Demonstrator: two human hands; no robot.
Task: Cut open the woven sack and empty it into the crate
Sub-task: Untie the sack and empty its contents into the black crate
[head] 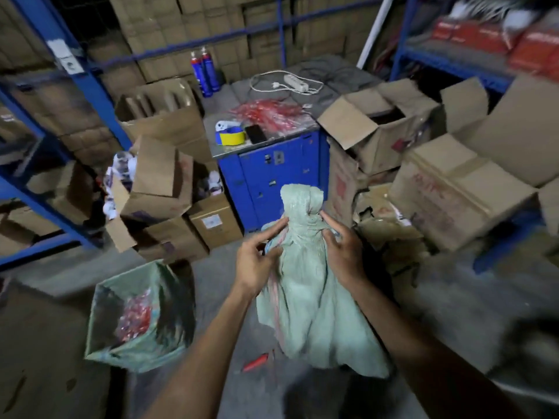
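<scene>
head cam: the woven sack [305, 285] stands on the floor right between the two hands, pale green, neck tied in a knot [302, 204] just above the fingertips. left hand [257, 261] grip is half spread, fingers brushing the sack's shoulder and what looks like a striped seam, not really closed on anything. right hand [344, 255] grip is curled loosely on the gathered cloth just under the knot, more resting than pinching imo.

handling-wise: cloth is soft and floppy, folds everywhere, prob a bit slick w/ that plastic weave. slumps like it's only part full, so not heavy i'd guess, but contents will shift when tipped. best hold = the bunched neck under the knot, only firm bit. red cutter-looking thing [255, 362] lies on the floor near the sack's base, below the left grip. green-lined crate [99, 325] w/ red bits sits well left of the left grip.
</scene>
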